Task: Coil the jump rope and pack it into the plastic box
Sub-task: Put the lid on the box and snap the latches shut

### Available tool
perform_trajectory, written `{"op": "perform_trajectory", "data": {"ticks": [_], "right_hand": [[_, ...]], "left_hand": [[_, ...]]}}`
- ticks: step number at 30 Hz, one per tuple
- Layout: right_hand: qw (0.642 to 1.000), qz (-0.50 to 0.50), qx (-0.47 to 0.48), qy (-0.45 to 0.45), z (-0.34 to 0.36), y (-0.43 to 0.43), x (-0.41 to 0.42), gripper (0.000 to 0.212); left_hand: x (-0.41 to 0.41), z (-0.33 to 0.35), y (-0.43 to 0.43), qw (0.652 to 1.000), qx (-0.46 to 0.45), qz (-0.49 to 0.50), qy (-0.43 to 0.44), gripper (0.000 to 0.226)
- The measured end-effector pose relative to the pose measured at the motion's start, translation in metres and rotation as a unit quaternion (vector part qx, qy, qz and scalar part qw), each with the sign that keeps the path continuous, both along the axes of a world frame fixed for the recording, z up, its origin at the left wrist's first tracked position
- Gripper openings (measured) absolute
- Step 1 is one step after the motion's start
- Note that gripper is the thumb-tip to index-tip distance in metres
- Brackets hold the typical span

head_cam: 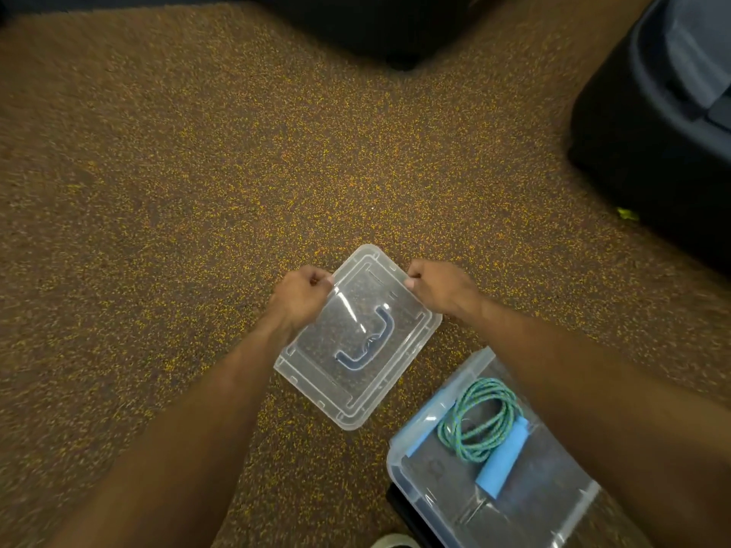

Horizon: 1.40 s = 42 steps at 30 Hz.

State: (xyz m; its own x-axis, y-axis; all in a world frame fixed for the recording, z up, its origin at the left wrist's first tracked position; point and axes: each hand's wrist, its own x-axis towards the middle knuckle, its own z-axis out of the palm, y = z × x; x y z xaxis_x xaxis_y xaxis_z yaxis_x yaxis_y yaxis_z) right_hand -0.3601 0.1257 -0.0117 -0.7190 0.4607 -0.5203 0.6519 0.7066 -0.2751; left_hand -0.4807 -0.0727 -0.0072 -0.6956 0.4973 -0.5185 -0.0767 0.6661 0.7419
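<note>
A clear plastic lid (358,381) with a blue handle on it is held above the speckled carpet, tilted. My left hand (300,296) grips its far left edge and my right hand (439,288) grips its far right corner. The clear plastic box (399,464) sits open at the lower right, partly under my right forearm. Inside it lies the jump rope (480,419), a green-teal cord coiled in loops with light blue foam handles.
Brown carpet with yellow specks (197,191) covers the floor. A dark bin or case (664,124) stands at the right, and another dark object (375,25) at the top centre. A small green scrap (627,213) lies beside the bin.
</note>
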Motion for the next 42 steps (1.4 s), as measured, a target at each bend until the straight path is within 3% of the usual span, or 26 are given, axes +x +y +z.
{"op": "perform_trajectory", "data": {"ticks": [4, 12, 20, 24, 28, 32, 37, 42], "right_hand": [[0.998, -0.016, -0.049, 0.037, 0.015, 0.020, 0.020, 0.019], [0.953, -0.158, -0.217, 0.139, 0.060, 0.047, 0.061, 0.016], [0.964, -0.164, -0.157, 0.139, 0.096, 0.044, 0.094, 0.022], [0.963, -0.166, -0.169, 0.129, 0.116, 0.036, 0.108, 0.027], [0.880, -0.280, -0.347, 0.164, 0.133, 0.034, 0.127, 0.023], [0.829, -0.361, -0.383, 0.187, 0.142, 0.035, 0.143, 0.029], [0.807, -0.399, -0.396, 0.182, 0.143, 0.035, 0.159, 0.053], [0.796, -0.403, -0.420, 0.164, 0.149, 0.036, 0.179, 0.028]], "left_hand": [[0.002, 0.022, 0.004, 0.990, 0.058, 0.008, -0.130, 0.027], [0.015, 0.088, 0.038, 0.961, 0.104, -0.031, -0.256, 0.019], [0.054, 0.131, 0.052, 0.959, 0.095, -0.076, -0.257, 0.021], [0.070, 0.142, 0.051, 0.960, 0.083, -0.115, -0.242, 0.034], [0.087, 0.155, 0.047, 0.961, 0.079, -0.158, -0.212, 0.023], [0.112, 0.167, 0.045, 0.959, 0.086, -0.184, -0.197, 0.017], [0.139, 0.173, 0.047, 0.951, 0.099, -0.228, -0.185, 0.030], [0.172, 0.174, 0.047, 0.946, 0.085, -0.283, -0.134, 0.022]]}}
